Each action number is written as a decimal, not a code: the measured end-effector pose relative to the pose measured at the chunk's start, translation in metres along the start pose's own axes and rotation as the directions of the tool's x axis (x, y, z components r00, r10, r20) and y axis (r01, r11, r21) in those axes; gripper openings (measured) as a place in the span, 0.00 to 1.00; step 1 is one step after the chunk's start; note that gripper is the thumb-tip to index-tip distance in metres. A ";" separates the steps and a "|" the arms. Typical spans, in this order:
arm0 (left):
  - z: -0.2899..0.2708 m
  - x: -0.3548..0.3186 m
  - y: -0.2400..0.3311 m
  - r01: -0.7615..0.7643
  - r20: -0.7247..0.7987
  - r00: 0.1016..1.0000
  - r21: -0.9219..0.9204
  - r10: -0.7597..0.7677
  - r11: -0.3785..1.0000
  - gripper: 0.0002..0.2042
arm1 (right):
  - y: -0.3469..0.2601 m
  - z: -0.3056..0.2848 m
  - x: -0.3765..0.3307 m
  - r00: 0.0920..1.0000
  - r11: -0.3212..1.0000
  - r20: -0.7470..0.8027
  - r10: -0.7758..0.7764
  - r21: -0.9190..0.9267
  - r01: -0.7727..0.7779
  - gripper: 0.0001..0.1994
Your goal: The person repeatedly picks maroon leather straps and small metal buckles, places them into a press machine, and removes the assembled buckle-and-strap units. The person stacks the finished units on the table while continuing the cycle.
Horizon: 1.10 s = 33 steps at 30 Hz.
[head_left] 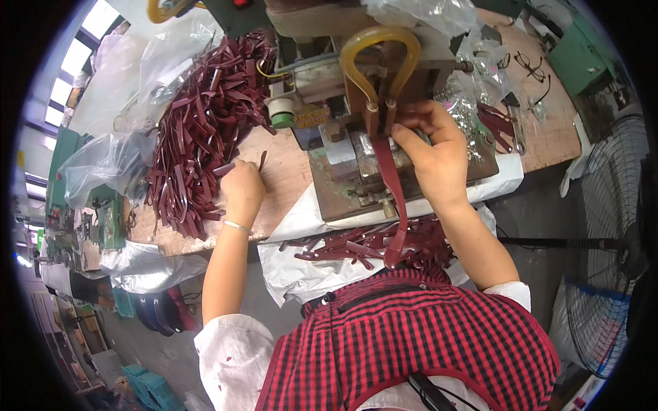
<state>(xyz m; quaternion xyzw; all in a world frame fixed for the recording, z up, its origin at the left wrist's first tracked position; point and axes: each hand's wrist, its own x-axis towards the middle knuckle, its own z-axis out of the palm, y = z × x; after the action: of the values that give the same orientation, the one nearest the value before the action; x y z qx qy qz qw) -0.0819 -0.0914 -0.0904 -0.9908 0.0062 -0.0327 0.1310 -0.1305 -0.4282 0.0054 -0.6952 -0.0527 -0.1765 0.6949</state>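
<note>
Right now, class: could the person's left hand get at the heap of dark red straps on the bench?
Probably yes. The left hand already rests at the edge of the heap of dark red straps, pinching one strap, with nothing between them; the right hand is at the press.

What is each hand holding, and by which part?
The right hand pinches a dark red strap near its top end, at the press. The left hand grips a strap from the pile by one end.
</note>
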 end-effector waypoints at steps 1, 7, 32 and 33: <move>0.002 -0.003 -0.001 0.000 -0.057 0.998 -0.034 -0.002 0.999 0.06 | 0.002 0.001 -0.001 1.000 0.999 0.000 0.013 0.052 -0.013 0.14; 0.005 -0.013 -0.011 0.086 -0.222 0.934 -0.621 -0.279 0.779 0.05 | -0.024 0.014 -0.001 0.986 0.948 0.078 0.148 0.271 -0.163 0.22; -0.202 -0.031 0.076 -0.649 -0.618 0.722 -0.761 -0.310 0.004 0.07 | 0.068 -0.101 0.004 0.887 0.299 0.062 -0.458 -0.929 0.219 0.05; -0.203 -0.034 0.074 -0.629 -0.594 0.737 -0.777 -0.323 -0.005 0.07 | 0.073 -0.104 0.007 0.875 0.334 0.046 -0.483 -0.914 0.232 0.06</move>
<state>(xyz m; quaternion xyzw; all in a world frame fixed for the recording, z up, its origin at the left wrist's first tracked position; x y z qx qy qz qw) -0.1294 -0.2149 0.0838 -0.6912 0.1943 -0.3375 -0.6087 -0.1190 -0.5337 -0.0647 -0.8999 -0.0205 -0.4060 0.1582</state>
